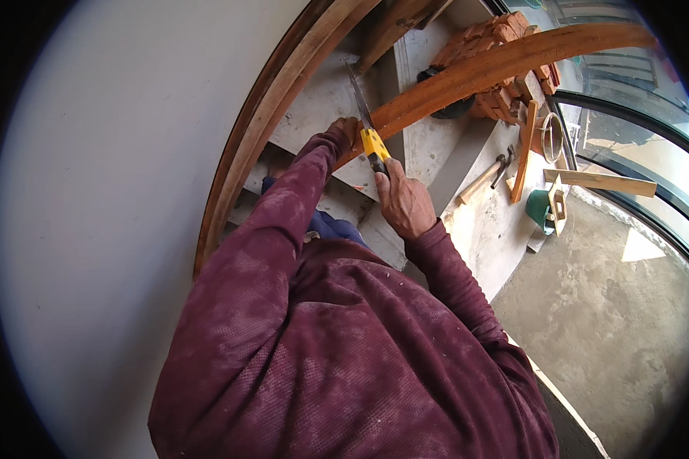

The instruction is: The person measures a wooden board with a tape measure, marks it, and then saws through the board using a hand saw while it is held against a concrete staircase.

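I can read no words, labels, numbers or signs anywhere around me, including on the yellow-handled saw (373,143) I hold

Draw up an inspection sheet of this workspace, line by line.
Surface: pale steps, marked with specks and stains.
Work items: yellow-and-black handsaw beside or across a reddish-brown plank; whether its blade touches the wood cannot be told.
Clutter: stacked bricks, a hammer, a loose board and a green container, all on the right side.
Hands: right hand grips the handsaw's handle; left hand is at the plank, its grip partly hidden.
Cables: nothing seen.
Surroundings: white wall at the left; grey floor and dark-framed glazing at the right.
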Action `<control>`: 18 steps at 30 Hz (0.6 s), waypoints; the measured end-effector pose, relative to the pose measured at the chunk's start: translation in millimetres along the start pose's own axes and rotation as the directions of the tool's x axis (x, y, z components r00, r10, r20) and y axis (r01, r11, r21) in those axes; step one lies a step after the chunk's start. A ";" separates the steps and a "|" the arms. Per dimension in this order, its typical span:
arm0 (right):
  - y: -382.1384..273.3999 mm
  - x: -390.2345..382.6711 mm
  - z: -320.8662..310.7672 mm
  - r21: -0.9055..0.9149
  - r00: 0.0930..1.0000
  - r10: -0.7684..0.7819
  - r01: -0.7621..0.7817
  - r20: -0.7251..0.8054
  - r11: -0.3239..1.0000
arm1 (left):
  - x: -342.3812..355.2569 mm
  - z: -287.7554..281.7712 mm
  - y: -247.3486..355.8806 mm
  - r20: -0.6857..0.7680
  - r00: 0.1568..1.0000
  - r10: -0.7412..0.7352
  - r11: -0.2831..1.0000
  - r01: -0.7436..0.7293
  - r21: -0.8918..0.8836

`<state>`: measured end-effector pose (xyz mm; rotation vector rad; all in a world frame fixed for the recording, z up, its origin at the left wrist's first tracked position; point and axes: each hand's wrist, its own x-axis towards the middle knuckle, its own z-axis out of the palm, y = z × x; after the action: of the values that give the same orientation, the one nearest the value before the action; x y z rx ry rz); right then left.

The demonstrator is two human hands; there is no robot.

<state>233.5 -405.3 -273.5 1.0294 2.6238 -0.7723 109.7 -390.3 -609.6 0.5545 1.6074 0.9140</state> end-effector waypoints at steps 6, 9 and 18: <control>-16.0 27.8 -9.3 -0.056 0.992 0.109 -0.106 0.059 0.993 | -19.0 2.6 23.7 -0.189 0.901 0.392 0.835 -0.262 0.484; -23.8 16.4 -12.0 -0.043 0.992 0.126 -0.125 0.032 0.991 | -51.4 -9.2 66.8 -0.010 0.980 0.200 0.890 -0.177 0.421; -43.3 11.6 -4.0 0.008 0.987 0.158 -0.158 0.008 0.987 | -26.5 -20.7 39.3 0.152 0.986 -0.070 0.997 0.075 -0.033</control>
<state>195.5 -423.2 -257.5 1.2163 2.4975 -0.7495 91.4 -393.1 -561.3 0.5226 1.4616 0.8273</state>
